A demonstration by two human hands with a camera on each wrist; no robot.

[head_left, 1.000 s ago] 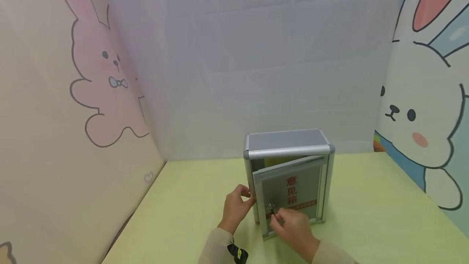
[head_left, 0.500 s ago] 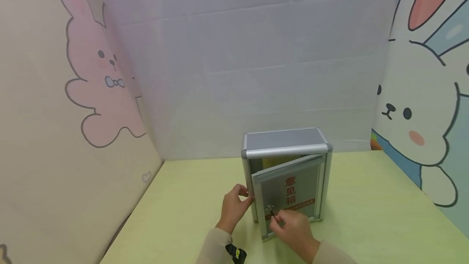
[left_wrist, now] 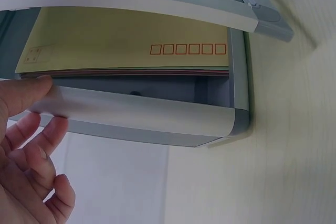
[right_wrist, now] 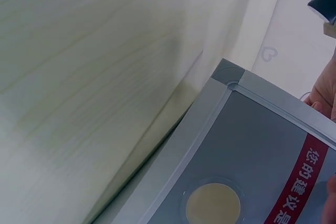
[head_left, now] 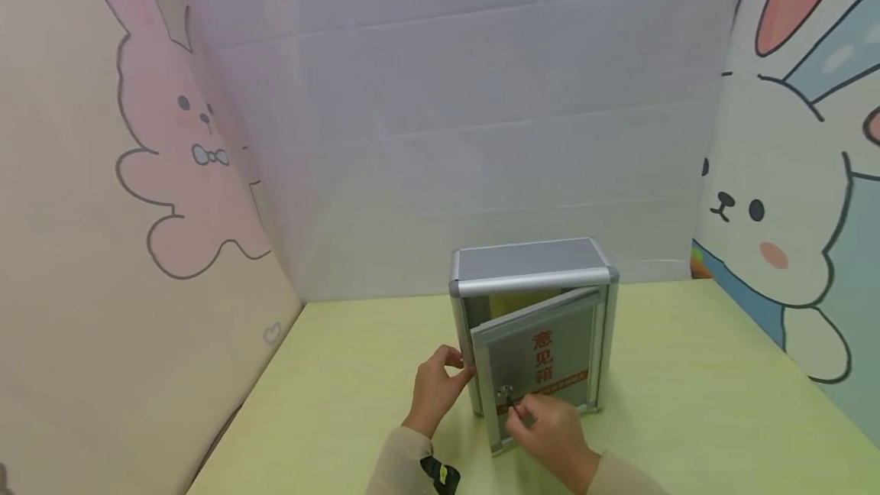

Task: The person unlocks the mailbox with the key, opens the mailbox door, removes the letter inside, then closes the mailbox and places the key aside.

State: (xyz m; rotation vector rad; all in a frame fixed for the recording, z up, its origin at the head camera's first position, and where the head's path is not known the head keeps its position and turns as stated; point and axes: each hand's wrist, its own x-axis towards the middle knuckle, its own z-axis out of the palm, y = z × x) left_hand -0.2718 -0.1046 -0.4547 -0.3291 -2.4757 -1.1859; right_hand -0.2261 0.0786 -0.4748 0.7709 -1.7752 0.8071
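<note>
A silver-grey suggestion box [head_left: 532, 260] stands upright on the table, its front door [head_left: 514, 361] ajar and hinged on the right. With thumb and fingers, my left hand [head_left: 435, 389] grips the left edge of the box frame [left_wrist: 147, 109]. My right hand [head_left: 553, 430] pinches a small dark key [head_left: 510, 401] at the door's lock [head_left: 505, 390]. Behind the door lies a stack of yellowish envelopes [left_wrist: 121, 40] with red printed squares. In the right wrist view the door's lower part [right_wrist: 252, 129] shows, with only a bit of my right hand at the edge.
The box rests on a pale yellow-green table [head_left: 694, 388]. A whitish back wall [head_left: 426, 136] rises behind it, and side walls with rabbit drawings flank the table. A black strap [head_left: 440, 472] is on my left wrist.
The door has swung slightly further out from the box. Both hands keep their holds. The head view has turned a little, so everything sits slightly further left.
</note>
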